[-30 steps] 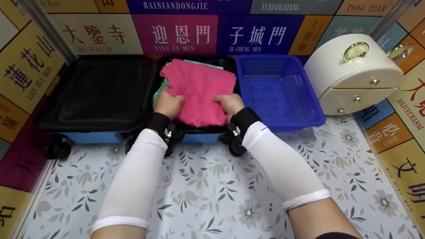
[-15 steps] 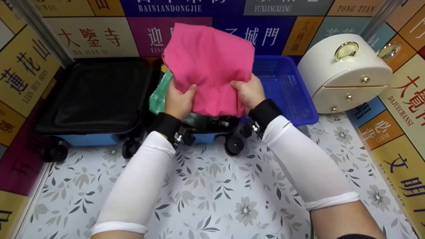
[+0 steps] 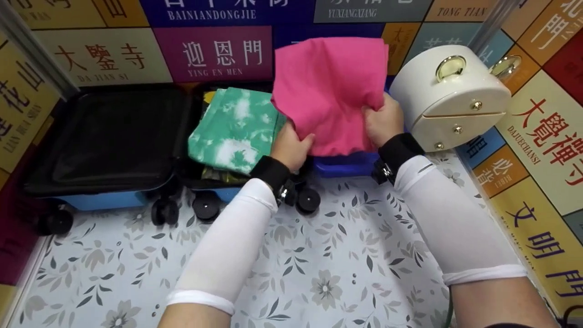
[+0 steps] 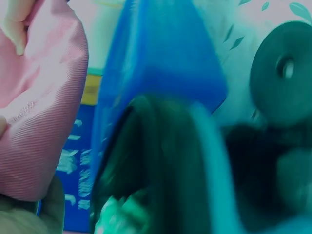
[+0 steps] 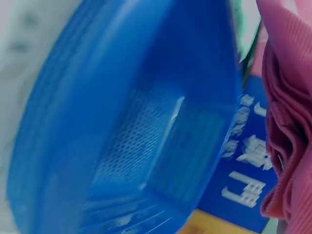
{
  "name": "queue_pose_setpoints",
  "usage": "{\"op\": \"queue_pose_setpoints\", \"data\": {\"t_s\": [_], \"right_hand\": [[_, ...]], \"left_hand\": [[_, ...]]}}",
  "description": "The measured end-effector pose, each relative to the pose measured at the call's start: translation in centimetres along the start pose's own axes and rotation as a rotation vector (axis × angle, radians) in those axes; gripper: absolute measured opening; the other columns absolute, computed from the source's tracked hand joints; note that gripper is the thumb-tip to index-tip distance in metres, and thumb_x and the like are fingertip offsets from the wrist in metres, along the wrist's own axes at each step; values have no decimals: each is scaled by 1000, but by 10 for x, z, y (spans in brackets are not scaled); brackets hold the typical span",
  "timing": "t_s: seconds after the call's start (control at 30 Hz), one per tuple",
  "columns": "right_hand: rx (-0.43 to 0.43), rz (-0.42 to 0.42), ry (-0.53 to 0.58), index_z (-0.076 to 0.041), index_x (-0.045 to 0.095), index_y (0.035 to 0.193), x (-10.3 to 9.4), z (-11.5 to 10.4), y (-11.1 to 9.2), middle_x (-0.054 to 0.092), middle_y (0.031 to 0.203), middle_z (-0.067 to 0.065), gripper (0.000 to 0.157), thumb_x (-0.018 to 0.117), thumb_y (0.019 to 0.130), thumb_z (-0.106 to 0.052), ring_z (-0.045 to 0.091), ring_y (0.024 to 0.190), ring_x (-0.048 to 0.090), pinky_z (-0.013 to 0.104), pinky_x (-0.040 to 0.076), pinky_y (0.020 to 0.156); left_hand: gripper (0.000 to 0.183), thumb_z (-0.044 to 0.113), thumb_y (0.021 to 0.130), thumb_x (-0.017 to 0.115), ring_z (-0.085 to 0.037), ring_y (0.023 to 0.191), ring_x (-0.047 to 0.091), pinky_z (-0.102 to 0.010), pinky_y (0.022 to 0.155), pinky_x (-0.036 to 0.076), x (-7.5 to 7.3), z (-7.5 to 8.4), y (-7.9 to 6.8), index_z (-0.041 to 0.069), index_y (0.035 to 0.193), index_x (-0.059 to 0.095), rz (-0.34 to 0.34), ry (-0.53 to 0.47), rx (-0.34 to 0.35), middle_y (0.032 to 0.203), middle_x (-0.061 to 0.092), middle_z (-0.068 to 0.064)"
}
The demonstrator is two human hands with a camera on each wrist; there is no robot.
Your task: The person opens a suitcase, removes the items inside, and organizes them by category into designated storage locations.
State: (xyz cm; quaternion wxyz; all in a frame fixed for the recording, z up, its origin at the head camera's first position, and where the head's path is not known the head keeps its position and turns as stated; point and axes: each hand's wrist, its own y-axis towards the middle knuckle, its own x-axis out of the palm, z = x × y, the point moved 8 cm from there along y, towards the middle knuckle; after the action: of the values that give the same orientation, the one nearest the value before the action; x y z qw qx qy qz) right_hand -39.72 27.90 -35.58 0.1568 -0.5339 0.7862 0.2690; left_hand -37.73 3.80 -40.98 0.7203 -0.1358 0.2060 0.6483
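Observation:
Both hands hold a folded pink cloth [image 3: 330, 91] in the air, its layers showing at the edge in the right wrist view. My left hand [image 3: 291, 146] grips the near left corner, thumb on top. On the other side, my right hand [image 3: 386, 119] grips the right edge. Beneath the cloth is a blue plastic basket [image 3: 344, 167], mostly covered in the head view; its perforated inside [image 5: 131, 131] shows bare in the right wrist view. A folded green-and-white tie-dye cloth [image 3: 237, 123] lies in the black-lined blue suitcase half [image 3: 227, 193], left of my left hand.
The other suitcase half [image 3: 114, 136], with a black cover, stands at the left on wheels. At the right is a white rounded case [image 3: 455, 100] with gold handles and drawer knobs. Printed panels [image 3: 218, 52] wall the back and sides; a floral sheet [image 3: 319, 255] covers the surface.
The pink cloth has been lifted out of the suitcase half by both hands and carried right, over the basket. The green tie-dye cloth underneath has come into view. The head view has shifted slightly.

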Motion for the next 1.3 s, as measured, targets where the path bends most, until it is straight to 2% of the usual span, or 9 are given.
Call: {"op": "queue_pose_setpoints", "data": {"t_s": [0.1, 0.23, 0.37, 0.47, 0.57, 0.8, 1.03, 1.17, 1.3], "right_hand": [[-23, -11, -79, 2, 71, 122, -1, 15, 1, 73, 120, 23, 31, 62, 94, -10, 35, 109, 65, 45, 50, 101], [-35, -38, -151, 2, 71, 123, 0, 34, -1, 73, 124, 24, 31, 63, 96, -9, 38, 118, 67, 49, 50, 106], [-18, -63, -197, 1, 72, 123, -3, 51, -3, 73, 123, 24, 29, 62, 97, -9, 41, 118, 67, 51, 51, 105], [1, -96, -244, 1, 71, 124, -6, 61, -2, 72, 125, 26, 31, 61, 97, -10, 45, 121, 66, 54, 50, 106], [3, -137, -290, 2, 70, 124, -7, 70, -1, 71, 126, 28, 32, 58, 96, -10, 48, 122, 65, 56, 50, 105], [-16, -184, -344, 4, 69, 112, -7, 81, 2, 72, 120, 30, 26, 55, 93, -8, 52, 116, 66, 60, 51, 98], [-83, -267, -421, 4, 61, 97, -5, 89, 8, 70, 113, 33, 12, 54, 93, -5, 53, 109, 66, 62, 51, 95], [-150, -337, -507, 4, 63, 101, 1, 93, 11, 70, 109, 34, 14, 54, 91, -2, 55, 108, 66, 63, 52, 95], [-153, -371, -526, 4, 66, 110, 3, 96, 13, 70, 114, 35, 23, 53, 92, -2, 55, 112, 65, 62, 51, 98]], "left_hand": [[59, 32, 104, 65, -27, 140, 58, -37, 122, 39, 18, -7, 1, 0, 150, 48, -11, 133, -58, 147, 62, -15], [54, 40, 104, 63, -26, 136, 61, -46, 125, 29, 38, -15, 0, 4, 144, 54, -25, 281, -86, 142, 68, -10], [54, 40, 105, 63, -23, 141, 56, -54, 125, 23, 53, -16, 0, 4, 144, 57, -35, 406, -65, 142, 68, -8], [51, 37, 105, 62, -20, 148, 49, -58, 126, 20, 62, -14, -2, 6, 146, 58, -57, 518, -23, 145, 67, -4], [44, 32, 106, 60, -20, 151, 44, -61, 126, 18, 67, -11, -3, 8, 143, 60, -77, 576, 18, 143, 68, -1], [35, 26, 106, 55, -20, 154, 39, -63, 126, 17, 74, -8, -3, 12, 136, 66, -106, 602, 59, 140, 71, 1], [33, 34, 106, 56, -18, 154, 38, -63, 126, 15, 80, -6, -2, 15, 130, 69, -106, 595, 86, 139, 71, 3], [36, 40, 106, 58, -16, 154, 37, -63, 126, 16, 82, -7, 0, 17, 132, 67, -101, 536, 79, 140, 70, 3], [42, 42, 103, 64, -15, 153, 40, -62, 126, 18, 83, -11, 3, 18, 138, 59, -81, 431, 46, 142, 69, 4]]}}
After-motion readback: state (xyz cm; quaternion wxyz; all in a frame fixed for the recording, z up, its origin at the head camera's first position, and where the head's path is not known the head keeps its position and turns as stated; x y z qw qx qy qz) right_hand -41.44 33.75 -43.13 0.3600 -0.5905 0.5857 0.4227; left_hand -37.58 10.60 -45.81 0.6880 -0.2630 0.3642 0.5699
